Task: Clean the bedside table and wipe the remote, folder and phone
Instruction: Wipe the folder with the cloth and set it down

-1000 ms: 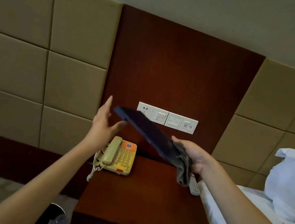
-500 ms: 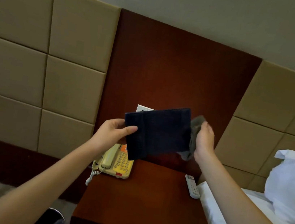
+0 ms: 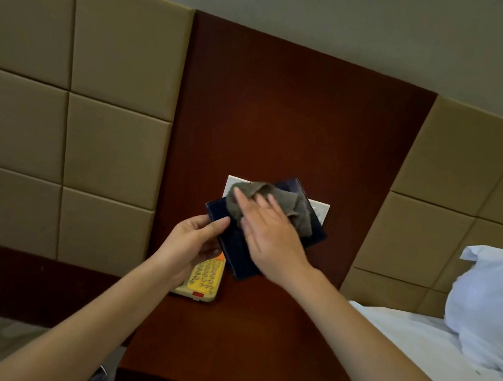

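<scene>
- Reddish-brown wood forms the bedside table (image 3: 255, 336), glossy on top, standing between the padded wall and the bed. The folder is held in the air above its back half.
- Dark navy folder (image 3: 236, 254): a flat, closed rectangle with a matt cover, tilted so one corner points up toward the wall switches (image 3: 321, 211). It looks light and stiff enough to hold by one edge. It is probably thin enough to flex under a firm rub, so it is best gripped on the side away from the wiping stroke. The cover looks grippy rather than slick.
- Yellow phone (image 3: 204, 277) sits at the table's left rear, partly hidden by the folder and the left wrist. It is hard plastic with raised keys that a cloth may snag on.
- Right hand (image 3: 272, 238) lies flat with fingers straight, pressing the cloth onto the folder's face.
- Left hand (image 3: 194, 243) grips the folder's left edge, thumb on the front and fingers curled behind.
- Grey cloth (image 3: 293, 206) is soft and bunched near the folder's upper corner.
- No remote is visible.
</scene>
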`<state>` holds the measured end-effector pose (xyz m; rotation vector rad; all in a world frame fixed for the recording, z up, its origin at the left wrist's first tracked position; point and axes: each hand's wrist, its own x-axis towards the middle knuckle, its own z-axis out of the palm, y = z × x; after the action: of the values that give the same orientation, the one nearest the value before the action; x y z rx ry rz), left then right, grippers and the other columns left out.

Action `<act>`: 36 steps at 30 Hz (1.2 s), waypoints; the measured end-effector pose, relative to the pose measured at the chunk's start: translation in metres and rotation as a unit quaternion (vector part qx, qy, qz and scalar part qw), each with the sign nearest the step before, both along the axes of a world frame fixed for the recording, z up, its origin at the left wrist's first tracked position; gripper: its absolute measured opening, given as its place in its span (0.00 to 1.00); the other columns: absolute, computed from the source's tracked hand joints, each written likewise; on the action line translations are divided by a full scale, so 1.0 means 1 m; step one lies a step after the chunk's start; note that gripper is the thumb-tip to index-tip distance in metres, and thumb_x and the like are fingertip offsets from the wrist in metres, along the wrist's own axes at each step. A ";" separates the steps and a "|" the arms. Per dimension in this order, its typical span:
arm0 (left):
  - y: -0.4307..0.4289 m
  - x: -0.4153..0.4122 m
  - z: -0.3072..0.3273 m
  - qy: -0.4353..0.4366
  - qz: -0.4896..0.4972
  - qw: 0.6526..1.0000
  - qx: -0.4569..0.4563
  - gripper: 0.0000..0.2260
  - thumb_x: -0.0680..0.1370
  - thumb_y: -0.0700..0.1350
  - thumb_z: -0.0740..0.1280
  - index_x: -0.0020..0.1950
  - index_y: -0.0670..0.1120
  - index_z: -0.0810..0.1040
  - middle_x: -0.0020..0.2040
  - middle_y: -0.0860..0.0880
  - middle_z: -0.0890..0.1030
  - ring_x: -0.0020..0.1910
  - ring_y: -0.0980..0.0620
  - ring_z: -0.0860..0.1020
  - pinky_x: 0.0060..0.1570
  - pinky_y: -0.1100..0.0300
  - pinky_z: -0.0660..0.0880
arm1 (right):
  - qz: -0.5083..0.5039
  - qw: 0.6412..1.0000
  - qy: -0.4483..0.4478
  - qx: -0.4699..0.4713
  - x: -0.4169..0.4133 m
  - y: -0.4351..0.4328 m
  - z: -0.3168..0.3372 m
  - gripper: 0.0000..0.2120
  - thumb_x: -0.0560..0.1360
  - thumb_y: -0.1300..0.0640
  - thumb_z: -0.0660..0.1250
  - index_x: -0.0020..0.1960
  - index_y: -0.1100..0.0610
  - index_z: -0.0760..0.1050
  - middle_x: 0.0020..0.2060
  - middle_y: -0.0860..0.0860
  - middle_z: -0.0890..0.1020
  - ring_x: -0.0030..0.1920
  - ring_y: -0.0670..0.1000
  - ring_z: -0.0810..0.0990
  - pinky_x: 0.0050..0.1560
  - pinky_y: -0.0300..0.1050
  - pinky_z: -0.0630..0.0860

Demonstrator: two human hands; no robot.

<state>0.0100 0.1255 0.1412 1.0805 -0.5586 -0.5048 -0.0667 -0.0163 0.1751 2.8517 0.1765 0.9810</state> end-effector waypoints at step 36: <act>-0.038 0.000 -0.028 0.129 -0.011 0.992 0.007 0.08 0.81 0.45 0.60 0.56 0.46 0.76 0.49 0.46 0.81 0.40 0.51 0.81 0.37 0.61 0.75 | 0.065 0.991 0.057 -0.100 -0.009 -0.032 -0.035 0.26 0.74 0.68 0.64 0.71 0.57 0.68 0.63 0.53 0.78 0.68 0.56 0.70 0.70 0.58 0.65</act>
<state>0.0101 0.0878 0.1127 1.0032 -0.3405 -0.6583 -0.0753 -0.0478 0.1406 2.7401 0.4507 0.7712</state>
